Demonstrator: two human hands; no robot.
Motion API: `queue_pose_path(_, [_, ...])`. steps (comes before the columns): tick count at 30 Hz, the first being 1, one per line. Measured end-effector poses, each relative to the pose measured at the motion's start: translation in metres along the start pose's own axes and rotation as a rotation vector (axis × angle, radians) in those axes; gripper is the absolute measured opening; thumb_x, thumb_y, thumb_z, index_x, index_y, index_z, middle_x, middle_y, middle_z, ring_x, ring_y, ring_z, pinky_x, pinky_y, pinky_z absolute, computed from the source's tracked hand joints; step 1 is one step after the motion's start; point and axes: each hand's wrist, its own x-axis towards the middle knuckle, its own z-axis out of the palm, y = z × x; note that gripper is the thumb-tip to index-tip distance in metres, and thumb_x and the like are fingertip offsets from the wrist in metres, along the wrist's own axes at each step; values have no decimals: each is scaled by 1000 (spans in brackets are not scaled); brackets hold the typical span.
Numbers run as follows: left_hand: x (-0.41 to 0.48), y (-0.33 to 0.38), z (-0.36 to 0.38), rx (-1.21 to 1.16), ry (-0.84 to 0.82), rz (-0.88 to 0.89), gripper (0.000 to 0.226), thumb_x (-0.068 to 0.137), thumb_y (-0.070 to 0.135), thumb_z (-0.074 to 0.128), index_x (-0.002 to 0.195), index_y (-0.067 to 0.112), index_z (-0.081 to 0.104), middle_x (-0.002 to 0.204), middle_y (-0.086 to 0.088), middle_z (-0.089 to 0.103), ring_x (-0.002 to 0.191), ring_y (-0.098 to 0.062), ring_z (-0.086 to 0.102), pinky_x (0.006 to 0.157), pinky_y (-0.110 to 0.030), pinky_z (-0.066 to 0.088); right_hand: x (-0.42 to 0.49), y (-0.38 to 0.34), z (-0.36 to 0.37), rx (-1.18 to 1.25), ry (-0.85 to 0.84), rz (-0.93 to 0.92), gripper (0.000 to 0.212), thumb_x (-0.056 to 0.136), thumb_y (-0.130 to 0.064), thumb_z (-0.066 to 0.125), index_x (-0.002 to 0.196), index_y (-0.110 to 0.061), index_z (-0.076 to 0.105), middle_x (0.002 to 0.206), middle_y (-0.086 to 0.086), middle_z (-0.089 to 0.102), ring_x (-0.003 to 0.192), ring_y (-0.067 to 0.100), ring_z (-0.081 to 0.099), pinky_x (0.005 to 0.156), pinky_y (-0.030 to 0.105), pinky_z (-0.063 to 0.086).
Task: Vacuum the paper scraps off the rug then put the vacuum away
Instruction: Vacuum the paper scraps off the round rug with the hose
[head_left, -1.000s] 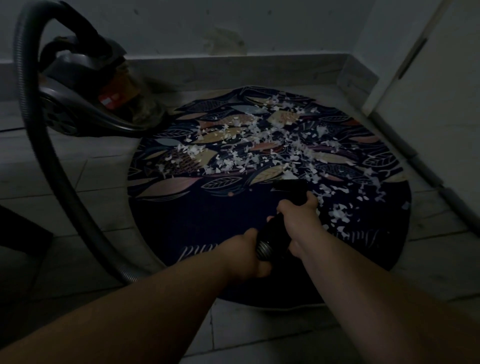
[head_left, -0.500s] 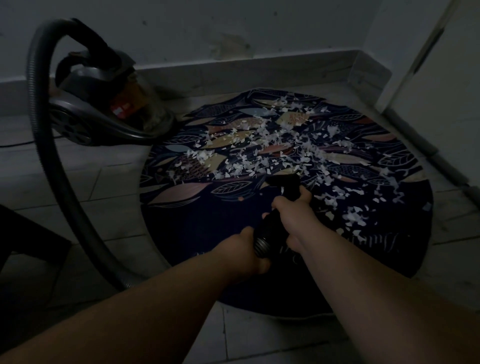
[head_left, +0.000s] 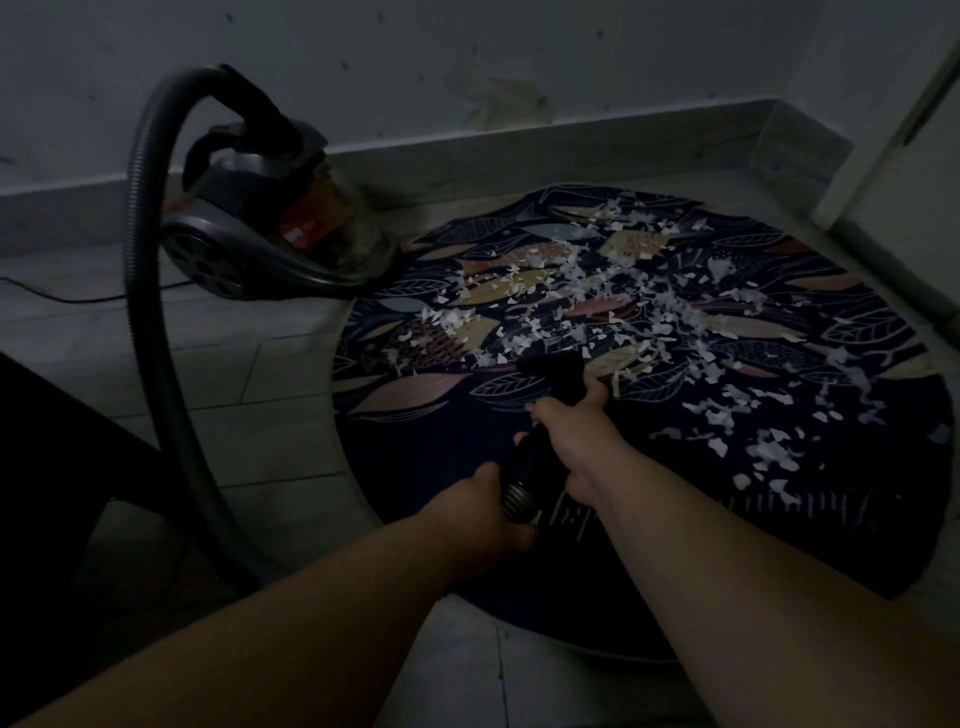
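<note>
A round dark rug (head_left: 426, 467) with a leaf pattern lies on the tiled floor. White paper scraps (head_left: 597, 306) are strewn across its middle and right side. My right hand (head_left: 576, 431) grips the black vacuum nozzle (head_left: 553, 371), whose tip rests at the near edge of the scraps. My left hand (head_left: 488, 519) grips the ribbed hose end just behind it. The grey hose (head_left: 143, 291) arcs up and over to the canister vacuum (head_left: 270, 239), which stands at the rug's far left edge against the wall.
A skirting board (head_left: 519, 150) runs along the back wall and turns the corner at the right, beside a white door (head_left: 914, 171). A power cord (head_left: 62, 297) trails left from the vacuum. A dark piece of furniture (head_left: 47, 467) stands at the left.
My view has shifted left, so the rug and vacuum appear further right. The nozzle has edged forward to the near border of the scraps. Both hands keep their hold.
</note>
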Motion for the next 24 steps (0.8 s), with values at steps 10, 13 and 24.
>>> queue_pose_path(10, [-10,-28,-15,-40,47,-59,57,82,42,65,125,16,39,120,-5,56,102,-18,56,80,-24,45,-3,-1,38,0,-78,-4,81,91,-7,52,148,-46,9,118,17,56,81,30,69,71,43,60])
queue_pose_path(13, [-13,-35,-16,-56,65,-82,56,83,43,64,125,15,39,119,-6,56,104,-20,57,81,-25,46,-4,2,49,-12,-87,-13,80,91,-6,51,147,-46,11,120,17,55,77,29,68,69,41,60])
queue_pose_path(24, [-21,-69,-24,-172,109,-153,54,80,38,68,119,14,40,109,-9,60,83,-24,65,64,-28,54,-8,8,88,-57,-167,-42,78,93,-5,52,148,-44,13,97,6,47,77,29,66,77,45,59])
